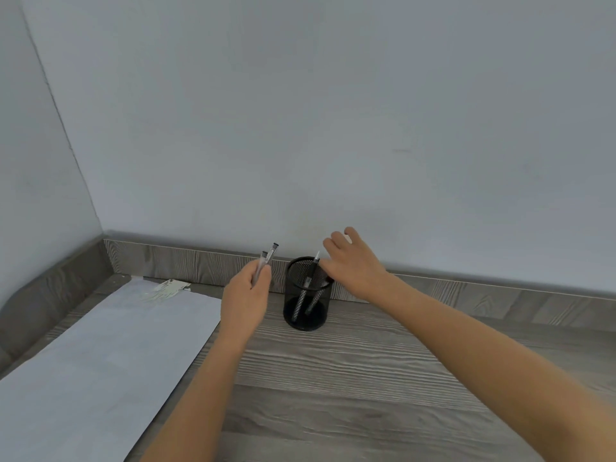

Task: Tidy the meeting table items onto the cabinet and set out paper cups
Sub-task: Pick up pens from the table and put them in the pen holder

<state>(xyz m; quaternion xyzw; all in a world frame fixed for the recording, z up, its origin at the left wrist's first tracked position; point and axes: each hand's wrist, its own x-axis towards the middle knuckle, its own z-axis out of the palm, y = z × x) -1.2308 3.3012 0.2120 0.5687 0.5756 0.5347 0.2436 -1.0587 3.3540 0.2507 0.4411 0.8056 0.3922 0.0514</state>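
A black mesh pen holder [306, 310] stands on the grey wood-grain cabinet top [350, 378], close to the back ledge. Two dark pens [308, 285] lean inside it. My left hand [245, 296] is just left of the holder, closed around two clear pens [266, 261] whose capped ends point up. My right hand [356, 265] hovers over the holder's right rim with fingers spread; whether it touches the pen in the holder cannot be told.
A large white sheet [110, 361] lies on the left part of the top, its far end torn [165, 290]. A raised wood-grain ledge [466, 291] runs along the pale wall behind and on the left side.
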